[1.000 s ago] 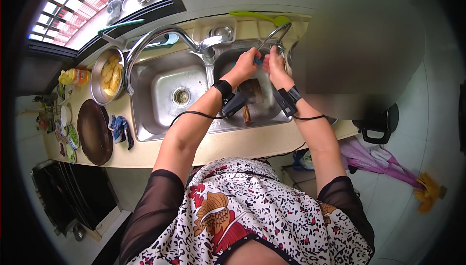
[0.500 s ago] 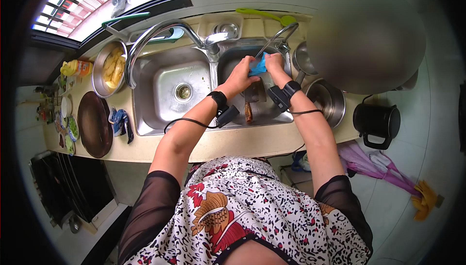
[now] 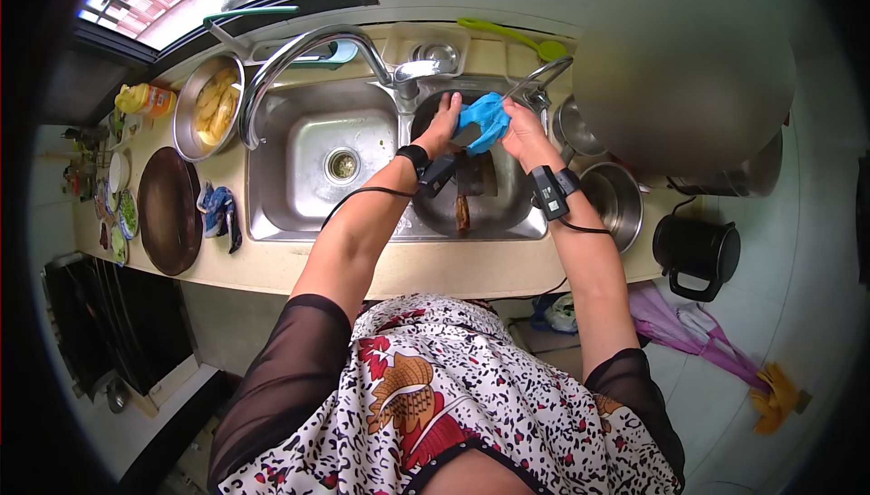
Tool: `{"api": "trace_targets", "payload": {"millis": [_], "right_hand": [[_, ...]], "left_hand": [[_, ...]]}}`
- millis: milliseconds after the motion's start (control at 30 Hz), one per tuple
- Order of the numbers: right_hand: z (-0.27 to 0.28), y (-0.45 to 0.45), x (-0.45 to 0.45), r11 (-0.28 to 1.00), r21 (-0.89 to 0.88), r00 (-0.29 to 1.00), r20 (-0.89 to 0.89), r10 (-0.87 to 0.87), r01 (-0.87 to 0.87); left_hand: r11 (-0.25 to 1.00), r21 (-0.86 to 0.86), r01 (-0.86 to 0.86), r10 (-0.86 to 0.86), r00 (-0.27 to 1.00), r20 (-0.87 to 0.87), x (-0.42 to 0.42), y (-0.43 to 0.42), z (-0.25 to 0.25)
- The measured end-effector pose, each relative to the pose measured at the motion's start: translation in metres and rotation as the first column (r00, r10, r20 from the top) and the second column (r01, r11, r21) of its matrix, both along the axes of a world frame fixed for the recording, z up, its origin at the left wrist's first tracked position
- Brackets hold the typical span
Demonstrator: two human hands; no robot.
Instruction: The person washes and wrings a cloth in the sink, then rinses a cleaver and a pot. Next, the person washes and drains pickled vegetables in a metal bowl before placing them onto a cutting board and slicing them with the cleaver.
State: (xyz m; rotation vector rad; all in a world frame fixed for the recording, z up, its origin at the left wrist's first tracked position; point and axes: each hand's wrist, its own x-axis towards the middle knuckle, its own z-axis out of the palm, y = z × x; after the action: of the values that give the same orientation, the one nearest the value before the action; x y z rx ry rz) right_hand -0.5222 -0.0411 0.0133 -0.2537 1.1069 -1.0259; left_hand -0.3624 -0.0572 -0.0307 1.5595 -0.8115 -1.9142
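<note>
A crumpled, bright blue cloth [image 3: 488, 118] is spread between my two hands above the right sink basin. At its left edge my left hand [image 3: 441, 125] grips it, fingertips pointing up. My right hand [image 3: 526, 133] pinches its right side, fingers curled. A cleaver [image 3: 478, 178] with a dark blade and brown wooden handle lies below them in the right basin [image 3: 517, 216]. Beside my right hand, a thin curved metal spout [image 3: 544, 69] reaches over the basin.
To the left is the other basin [image 3: 308, 142] under a tall curved faucet [image 3: 304, 42]. A steel bowl of yellowish food [image 3: 216, 115], a round brown board [image 3: 169, 212] and a patterned blue cloth [image 3: 216, 214] sit further left. Right are steel pots [image 3: 616, 196] and a black kettle [image 3: 696, 255].
The blue cloth, bunched up before, is now opened out wider. My hands have moved apart, the left one leftward and the right one slightly right. The view has shifted a little.
</note>
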Motion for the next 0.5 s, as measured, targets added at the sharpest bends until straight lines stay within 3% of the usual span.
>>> {"api": "trace_targets", "payload": {"millis": [67,100,200,233,267,333,400,433,467,500], "right_hand": [[-0.014,-0.007,-0.007,1.0,-0.009,1.0,0.017,-0.01,0.011],[-0.019,-0.009,-0.009,1.0,-0.012,1.0,0.026,-0.017,0.017],[0.018,0.001,0.004,0.982,0.189,0.922,-0.383,0.063,0.011],[-0.001,-0.003,0.002,0.955,0.296,0.853,-0.498,0.157,-0.002],[-0.02,-0.002,-0.001,0.95,0.314,0.914,-0.387,0.121,0.007],[-0.048,-0.005,0.0,0.937,0.35,0.989,-0.136,0.056,-0.005],[-0.061,-0.002,-0.004,0.969,0.243,0.998,-0.002,0.057,-0.054],[-0.066,0.0,-0.007,0.984,0.153,0.996,0.024,0.088,-0.091],[-0.069,0.0,-0.01,0.989,0.082,0.992,0.046,0.121,-0.124],[-0.077,-0.002,-0.015,0.988,0.034,0.987,0.069,0.146,-0.148]], "left_hand": [[0.99,0.044,0.133,-0.118,0.958,-0.26,0.001,-0.006,-0.019],[0.982,0.133,0.137,-0.094,0.953,-0.289,-0.002,-0.007,-0.007],[0.975,-0.157,0.159,-0.159,0.987,0.01,-0.015,0.0,0.014],[0.957,-0.254,0.137,-0.162,0.984,-0.079,-0.018,0.0,0.018],[0.914,-0.384,0.134,-0.104,0.99,0.098,-0.026,0.004,0.022],[0.726,-0.661,0.189,-0.033,0.97,0.241,-0.04,0.006,0.028],[0.56,-0.822,0.108,0.229,0.933,0.278,-0.057,0.015,0.02],[0.671,-0.723,0.166,0.061,0.959,0.277,-0.049,0.019,0.05],[0.619,-0.763,0.187,0.08,0.951,0.298,-0.048,0.02,0.051],[0.66,-0.724,0.198,0.089,0.937,0.337,-0.05,0.022,0.059]]}}
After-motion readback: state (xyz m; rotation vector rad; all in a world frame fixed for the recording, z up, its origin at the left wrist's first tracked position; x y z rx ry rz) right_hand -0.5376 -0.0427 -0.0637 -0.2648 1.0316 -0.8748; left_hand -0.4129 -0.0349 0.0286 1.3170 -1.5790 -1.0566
